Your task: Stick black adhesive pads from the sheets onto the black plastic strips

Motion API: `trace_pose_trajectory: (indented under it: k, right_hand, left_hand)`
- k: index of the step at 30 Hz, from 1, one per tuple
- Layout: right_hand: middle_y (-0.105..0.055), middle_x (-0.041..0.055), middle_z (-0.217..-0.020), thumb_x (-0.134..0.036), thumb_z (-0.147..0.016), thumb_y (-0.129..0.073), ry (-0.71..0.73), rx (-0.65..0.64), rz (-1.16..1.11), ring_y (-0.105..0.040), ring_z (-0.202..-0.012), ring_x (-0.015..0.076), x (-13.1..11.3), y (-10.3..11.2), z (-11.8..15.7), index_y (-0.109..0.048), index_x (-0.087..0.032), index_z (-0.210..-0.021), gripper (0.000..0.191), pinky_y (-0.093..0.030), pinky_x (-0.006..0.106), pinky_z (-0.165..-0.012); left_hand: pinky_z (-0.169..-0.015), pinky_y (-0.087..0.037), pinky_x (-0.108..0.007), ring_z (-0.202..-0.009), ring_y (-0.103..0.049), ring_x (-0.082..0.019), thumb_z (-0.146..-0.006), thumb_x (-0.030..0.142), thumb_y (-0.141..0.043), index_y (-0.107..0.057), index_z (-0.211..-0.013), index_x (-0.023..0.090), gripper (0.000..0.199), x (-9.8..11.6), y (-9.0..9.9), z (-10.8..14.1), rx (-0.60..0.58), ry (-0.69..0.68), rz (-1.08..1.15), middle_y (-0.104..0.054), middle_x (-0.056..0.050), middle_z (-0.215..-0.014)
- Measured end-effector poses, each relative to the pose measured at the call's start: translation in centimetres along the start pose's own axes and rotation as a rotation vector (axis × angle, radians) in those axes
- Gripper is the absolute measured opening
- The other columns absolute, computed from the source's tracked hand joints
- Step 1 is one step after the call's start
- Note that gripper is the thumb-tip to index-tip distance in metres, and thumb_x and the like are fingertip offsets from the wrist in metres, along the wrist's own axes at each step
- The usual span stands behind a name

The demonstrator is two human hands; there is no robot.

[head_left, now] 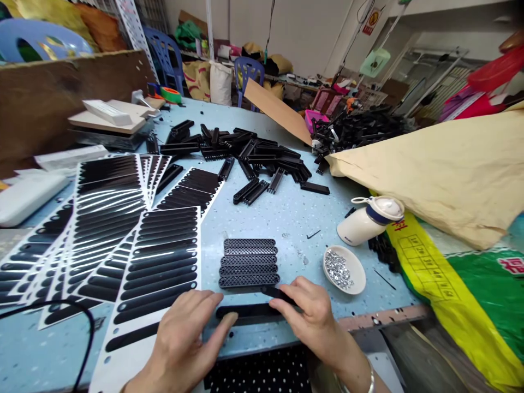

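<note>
A long black strip (249,311) lies near the table's front edge. My left hand (186,333) has its thumb on the strip's left end, its fingers apart from the thumb over the lower part of a sticker sheet (164,256). Between the thumb and fingers of my right hand (309,311) is a small dark piece (276,293), just above the strip's right end. Beyond the strip sits a neat row of black perforated bars (249,263).
Several sticker sheets (108,218) fan out at left. A pile of black parts (262,155) covers the table's back. To the right are a bowl of small metal pieces (343,270), a white bottle (368,221), a hex key (314,234) and yellow-green sacking (446,273).
</note>
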State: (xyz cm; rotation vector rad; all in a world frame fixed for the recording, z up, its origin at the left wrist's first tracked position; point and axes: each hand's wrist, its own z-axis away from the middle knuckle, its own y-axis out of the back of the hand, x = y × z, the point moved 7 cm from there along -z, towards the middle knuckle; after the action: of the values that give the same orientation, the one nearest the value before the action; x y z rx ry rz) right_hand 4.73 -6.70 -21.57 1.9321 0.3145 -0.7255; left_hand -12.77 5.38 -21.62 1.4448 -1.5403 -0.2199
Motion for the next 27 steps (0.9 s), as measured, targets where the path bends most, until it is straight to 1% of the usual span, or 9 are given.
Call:
trace_pose_trajectory:
  k: [4,7,11,15,18,20,22,24,27]
  right_hand:
    - [-0.058,0.0022,-0.066,-0.035,-0.092,-0.063,-0.043,0.035,-0.073,-0.055,-0.058,0.0165,0.0,-0.2,-0.3,-0.075,-0.021,-0.094,0.019,-0.046,0.032,-0.054]
    - [-0.059,0.0024,-0.067,-0.034,-0.091,-0.065,-0.061,0.026,-0.128,-0.057,-0.059,0.0168,0.1,-0.4,0.2,-0.076,-0.021,-0.094,0.017,-0.047,0.032,-0.055]
    - [-0.058,0.0017,-0.067,-0.034,-0.09,-0.066,-0.049,0.023,-0.118,-0.056,-0.058,0.0161,0.0,-0.1,0.8,-0.076,-0.022,-0.093,0.016,-0.048,0.031,-0.054]
    - [-0.054,0.0011,-0.065,-0.034,-0.091,-0.064,-0.017,-0.008,-0.043,-0.053,-0.057,0.0157,-0.4,0.0,0.6,-0.075,-0.023,-0.088,0.016,-0.044,0.03,-0.052]
    - [-0.052,0.0017,-0.063,-0.034,-0.094,-0.06,0.021,-0.062,0.042,-0.052,-0.059,0.0171,-1.3,-0.3,0.1,-0.073,-0.021,-0.081,0.022,-0.042,0.031,-0.053]
    - [-0.053,0.003,-0.065,-0.034,-0.095,-0.058,0.053,-0.101,0.078,-0.053,-0.061,0.0186,-2.2,-0.8,-0.4,-0.071,-0.02,-0.079,0.025,-0.042,0.033,-0.054]
    - [-0.057,0.0049,-0.069,-0.033,-0.096,-0.056,0.103,-0.125,0.084,-0.054,-0.063,0.02,-3.3,-1.3,-0.8,-0.071,-0.019,-0.082,0.024,-0.043,0.035,-0.055]
    - [-0.059,0.0063,-0.072,-0.032,-0.096,-0.057,0.157,-0.138,0.073,-0.056,-0.065,0.021,-4.2,-1.8,-1.1,-0.071,-0.019,-0.087,0.022,-0.045,0.036,-0.057]
    - [-0.062,0.0078,-0.076,-0.028,-0.094,-0.06,0.192,-0.108,0.016,-0.058,-0.069,0.0224,-4.5,-1.8,-1.2,-0.07,-0.017,-0.1,0.016,-0.049,0.038,-0.059]
  left_hand:
    - [-0.064,-0.042,-0.034,-0.067,-0.057,-0.02,-0.087,0.026,-0.065,-0.064,-0.09,0.018,0.009,1.3,-2.3,-0.9,-0.119,-0.027,-0.037,-0.065,-0.004,-0.074]
    - [-0.06,-0.037,-0.034,-0.063,-0.054,-0.02,-0.09,0.031,-0.06,-0.065,-0.078,0.019,0.018,1.4,-4.4,-0.9,-0.196,-0.013,-0.077,-0.061,-0.003,-0.067]
    - [-0.059,-0.035,-0.033,-0.059,-0.051,-0.017,-0.096,0.023,-0.049,-0.057,-0.063,0.02,0.035,1.2,-5.8,-0.5,-0.215,-0.02,-0.098,-0.056,-0.002,-0.059]
    - [-0.057,-0.037,-0.032,-0.057,-0.051,-0.016,-0.095,0.02,-0.047,-0.057,-0.064,0.02,0.033,1.4,-5.2,-0.7,-0.192,-0.039,-0.076,-0.056,-0.001,-0.059]
    - [-0.064,-0.044,-0.033,-0.068,-0.06,-0.018,-0.091,0.016,-0.054,-0.065,-0.09,0.018,0.011,1.8,-3.1,-1.0,-0.072,-0.056,0.01,-0.068,-0.005,-0.076]
    - [-0.072,-0.048,-0.034,-0.078,-0.063,-0.02,-0.085,0.014,-0.064,-0.063,-0.106,0.017,0.021,2.1,-1.3,-1.1,0.042,-0.05,0.064,-0.071,-0.008,-0.089]
    - [-0.071,-0.05,-0.031,-0.076,-0.064,-0.019,-0.081,0.015,-0.068,-0.063,-0.102,0.018,0.021,1.8,-0.3,-1.2,0.068,0.013,0.136,-0.07,-0.005,-0.085]
    - [-0.059,-0.048,-0.026,-0.062,-0.06,-0.016,-0.083,0.02,-0.066,-0.064,-0.083,0.02,0.002,0.9,-0.5,-1.4,-0.013,0.156,0.248,-0.065,-0.001,-0.069]
    - [-0.049,-0.044,-0.023,-0.052,-0.054,-0.014,-0.084,0.032,-0.062,-0.062,-0.063,0.02,0.024,-1.5,-1.5,-1.2,-0.156,0.467,0.488,-0.058,0.001,-0.055]
